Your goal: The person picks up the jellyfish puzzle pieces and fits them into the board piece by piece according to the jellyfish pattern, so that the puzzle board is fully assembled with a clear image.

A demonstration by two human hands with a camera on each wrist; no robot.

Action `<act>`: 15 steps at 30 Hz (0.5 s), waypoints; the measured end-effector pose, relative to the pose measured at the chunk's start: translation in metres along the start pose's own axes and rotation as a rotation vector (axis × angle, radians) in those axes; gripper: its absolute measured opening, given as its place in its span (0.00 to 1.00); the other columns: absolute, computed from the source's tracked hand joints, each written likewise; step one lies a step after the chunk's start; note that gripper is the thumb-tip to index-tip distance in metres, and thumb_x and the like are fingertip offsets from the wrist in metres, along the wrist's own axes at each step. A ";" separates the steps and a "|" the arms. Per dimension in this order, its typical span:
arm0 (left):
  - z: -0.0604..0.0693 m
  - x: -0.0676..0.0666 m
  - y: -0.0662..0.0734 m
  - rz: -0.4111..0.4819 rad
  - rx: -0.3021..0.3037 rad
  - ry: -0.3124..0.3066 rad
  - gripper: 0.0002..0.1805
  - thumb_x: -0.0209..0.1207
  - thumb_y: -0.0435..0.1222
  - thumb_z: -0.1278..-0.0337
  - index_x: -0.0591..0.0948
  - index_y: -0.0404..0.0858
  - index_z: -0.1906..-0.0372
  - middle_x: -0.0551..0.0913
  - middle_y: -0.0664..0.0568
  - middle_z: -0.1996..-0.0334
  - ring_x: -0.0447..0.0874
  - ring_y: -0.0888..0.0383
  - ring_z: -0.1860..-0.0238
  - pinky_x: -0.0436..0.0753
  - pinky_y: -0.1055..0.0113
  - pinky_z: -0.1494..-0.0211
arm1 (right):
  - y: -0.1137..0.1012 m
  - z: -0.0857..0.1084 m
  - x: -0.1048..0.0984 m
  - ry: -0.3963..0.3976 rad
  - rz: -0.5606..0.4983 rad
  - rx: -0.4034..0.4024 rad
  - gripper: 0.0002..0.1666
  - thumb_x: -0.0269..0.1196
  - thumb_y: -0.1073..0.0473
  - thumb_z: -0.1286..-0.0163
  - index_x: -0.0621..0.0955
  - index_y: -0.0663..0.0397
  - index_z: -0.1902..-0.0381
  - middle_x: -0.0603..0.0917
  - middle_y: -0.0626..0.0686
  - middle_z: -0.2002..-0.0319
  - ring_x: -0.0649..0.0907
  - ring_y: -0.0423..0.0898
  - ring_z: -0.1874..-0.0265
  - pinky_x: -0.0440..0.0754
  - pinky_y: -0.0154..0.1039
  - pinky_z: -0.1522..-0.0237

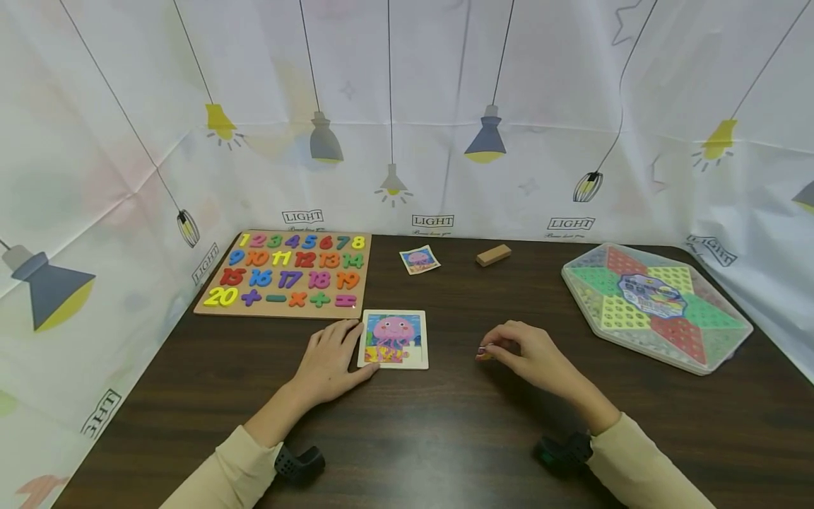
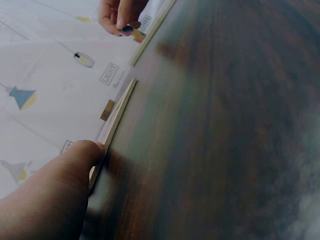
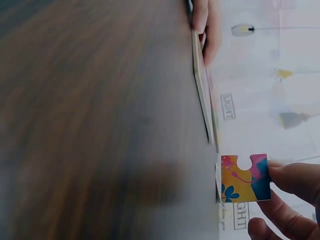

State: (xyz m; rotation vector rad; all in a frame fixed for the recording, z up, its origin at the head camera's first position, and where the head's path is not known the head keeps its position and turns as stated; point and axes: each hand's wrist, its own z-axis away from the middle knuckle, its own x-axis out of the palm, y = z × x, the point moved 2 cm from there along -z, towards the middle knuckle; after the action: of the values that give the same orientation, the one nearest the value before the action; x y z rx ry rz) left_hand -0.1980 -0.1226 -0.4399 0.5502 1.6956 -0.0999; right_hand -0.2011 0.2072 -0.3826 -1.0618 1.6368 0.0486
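Observation:
A square jigsaw puzzle [image 1: 394, 329] with a pink jellyfish picture lies in its pale frame on the table, with a gap at its lower right corner. My left hand [image 1: 331, 360] rests at the frame's left side, its thumb on the lower edge and fingers by the upper left. To the right of the frame, my right hand [image 1: 531, 357] pinches a puzzle piece [image 3: 245, 178] between thumb and fingers. Yellow, pink and blue show on that piece, which has a round notch in one side. It is held apart from the frame, above the table.
Behind the left hand lies a number board [image 1: 286, 276] with coloured figures. A small jellyfish picture card [image 1: 420, 260] and a wooden block [image 1: 493, 255] lie toward the back. At the right is a hexagonal board-game box [image 1: 655, 304]. A printed curtain [image 1: 432, 92] hangs behind the table.

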 end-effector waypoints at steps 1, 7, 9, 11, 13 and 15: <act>0.000 0.000 0.000 0.001 0.000 0.000 0.43 0.49 0.64 0.47 0.65 0.37 0.34 0.64 0.45 0.37 0.58 0.49 0.37 0.59 0.48 0.40 | -0.001 -0.002 0.001 -0.008 -0.002 0.003 0.07 0.64 0.65 0.42 0.82 0.46 0.67 0.79 0.39 0.71 0.75 0.35 0.72 0.77 0.36 0.71; 0.000 -0.001 0.001 0.000 -0.001 0.001 0.43 0.49 0.63 0.47 0.64 0.37 0.34 0.64 0.45 0.37 0.58 0.49 0.37 0.60 0.48 0.40 | -0.006 -0.014 0.008 -0.045 -0.015 0.034 0.05 0.61 0.59 0.37 0.83 0.48 0.64 0.81 0.44 0.68 0.73 0.37 0.74 0.74 0.32 0.74; 0.000 -0.002 0.001 0.001 -0.002 0.000 0.43 0.49 0.63 0.47 0.64 0.37 0.34 0.64 0.45 0.37 0.58 0.48 0.37 0.59 0.48 0.40 | -0.008 -0.018 0.010 -0.050 -0.023 0.044 0.06 0.61 0.60 0.36 0.83 0.49 0.63 0.81 0.44 0.68 0.72 0.38 0.75 0.74 0.32 0.74; 0.000 -0.002 0.001 0.001 -0.004 -0.001 0.43 0.49 0.63 0.47 0.64 0.37 0.34 0.64 0.45 0.37 0.58 0.48 0.37 0.59 0.48 0.40 | -0.009 -0.022 0.012 -0.054 -0.030 0.054 0.06 0.61 0.61 0.37 0.83 0.50 0.62 0.81 0.43 0.68 0.72 0.38 0.74 0.73 0.32 0.74; 0.000 -0.002 0.002 0.002 -0.004 -0.003 0.43 0.49 0.63 0.47 0.64 0.37 0.34 0.64 0.45 0.37 0.58 0.48 0.36 0.59 0.48 0.40 | -0.011 -0.026 0.014 -0.060 -0.040 0.060 0.07 0.60 0.62 0.37 0.83 0.50 0.62 0.81 0.43 0.68 0.72 0.38 0.74 0.73 0.32 0.74; 0.000 -0.002 0.002 0.000 -0.002 -0.004 0.43 0.49 0.63 0.47 0.64 0.37 0.34 0.63 0.45 0.37 0.58 0.48 0.36 0.59 0.48 0.40 | -0.014 -0.029 0.016 -0.066 -0.049 0.067 0.07 0.61 0.63 0.37 0.83 0.51 0.62 0.81 0.43 0.67 0.72 0.39 0.74 0.73 0.32 0.74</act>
State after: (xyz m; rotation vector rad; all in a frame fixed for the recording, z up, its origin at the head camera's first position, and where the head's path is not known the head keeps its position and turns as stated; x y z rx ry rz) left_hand -0.1970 -0.1217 -0.4380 0.5483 1.6914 -0.0992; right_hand -0.2136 0.1741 -0.3784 -1.0383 1.5427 -0.0034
